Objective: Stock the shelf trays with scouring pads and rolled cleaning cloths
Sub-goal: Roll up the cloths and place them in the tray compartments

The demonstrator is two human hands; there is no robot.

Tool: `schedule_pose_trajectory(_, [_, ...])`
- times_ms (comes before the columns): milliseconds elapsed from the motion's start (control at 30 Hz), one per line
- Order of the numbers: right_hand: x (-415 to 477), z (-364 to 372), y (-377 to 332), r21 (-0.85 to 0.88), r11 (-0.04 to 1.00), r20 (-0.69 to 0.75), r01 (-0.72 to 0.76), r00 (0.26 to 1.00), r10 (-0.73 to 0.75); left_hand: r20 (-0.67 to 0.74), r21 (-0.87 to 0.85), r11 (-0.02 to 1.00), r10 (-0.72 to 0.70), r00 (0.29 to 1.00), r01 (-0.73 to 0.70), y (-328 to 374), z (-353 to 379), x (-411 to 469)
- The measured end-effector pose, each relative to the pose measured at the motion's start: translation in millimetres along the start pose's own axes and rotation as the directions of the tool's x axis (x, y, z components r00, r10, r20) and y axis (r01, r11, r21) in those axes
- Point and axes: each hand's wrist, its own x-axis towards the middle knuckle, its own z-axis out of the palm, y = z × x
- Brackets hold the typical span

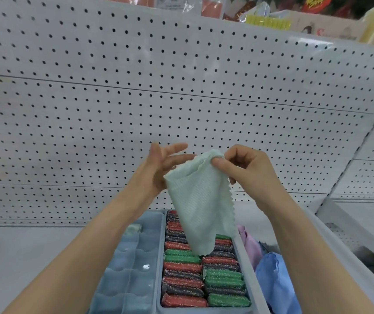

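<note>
A pale green cleaning cloth (200, 207) hangs unrolled in the air above the trays. My right hand (245, 168) pinches its top corner between thumb and fingers. My left hand (161, 168) is beside the cloth's left edge with fingers spread and straight, touching or just behind the fabric. Below, a grey tray (162, 268) is packed with red, green and dark glittery scouring pads (182, 267) in rows. To its left stands a divided translucent blue tray (124, 279) with one small rolled pale green cloth (134, 228) in a far compartment.
Loose cloths lie right of the pad tray: a pink one (250, 244) and a blue one (276, 279). A white pegboard wall (159, 98) rises behind the white shelf (22, 257). Packaged goods sit on the shelf above (267, 21).
</note>
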Motion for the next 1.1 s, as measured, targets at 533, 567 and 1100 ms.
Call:
schedule_pose_trajectory(533, [-5.5,-2.4,18.8,-0.024,0.999,0.159,0.044,0.987,-0.04,-0.164,0.529,0.838,0.255,0.953,-0.133,-9.3,-1.5,9.3])
schedule_pose_trajectory(567, [-5.5,-1.1,18.8,-0.051,0.996,0.155,0.074,0.986,-0.065,-0.152,0.547,0.826,0.256,0.955,-0.135,-7.6,-2.8,9.5])
schedule_pose_trajectory(1100, [9.3,9.7,12.5,-0.127,0.988,0.171,0.082,0.983,-0.06,-0.061,0.656,0.735,0.279,0.958,-0.172,-5.1,-31.4,8.2])
